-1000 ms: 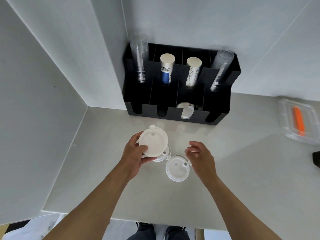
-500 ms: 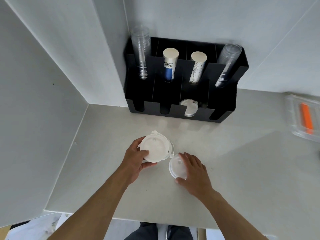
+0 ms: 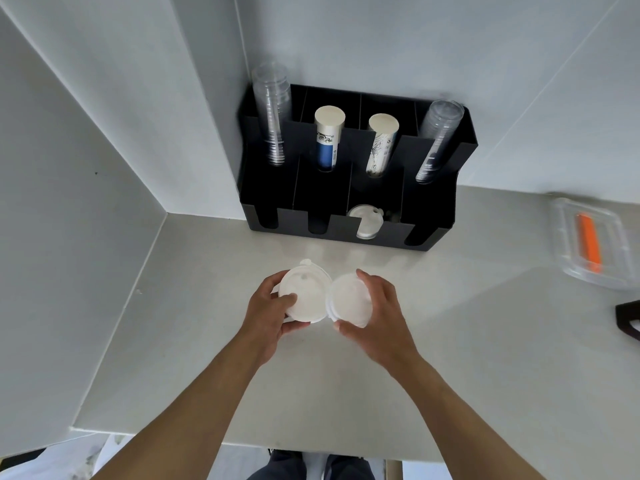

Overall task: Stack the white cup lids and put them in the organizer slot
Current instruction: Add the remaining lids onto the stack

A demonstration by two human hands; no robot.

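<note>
My left hand (image 3: pixel 269 313) grips a small stack of white cup lids (image 3: pixel 306 296) above the counter, thumb on top. My right hand (image 3: pixel 375 308) holds another white lid (image 3: pixel 348 297) tilted on edge, its rim touching the left stack. The black organizer (image 3: pixel 429 199) stands against the wall at the back. One white lid (image 3: pixel 365 221) rests in its third front slot from the left. The other front slots look dark and I cannot see into them.
The organizer's back row holds two stacks of clear cups (image 3: pixel 272 112) and two sleeves of paper cups (image 3: pixel 327 140). A clear plastic box with an orange item (image 3: pixel 588 242) lies at the right. A dark object (image 3: pixel 628 317) pokes in at the right edge. A wall closes the left side.
My right hand has picked the lid up off the counter and tilted it against the stack in my left hand. The left hand stayed about where it was.
</note>
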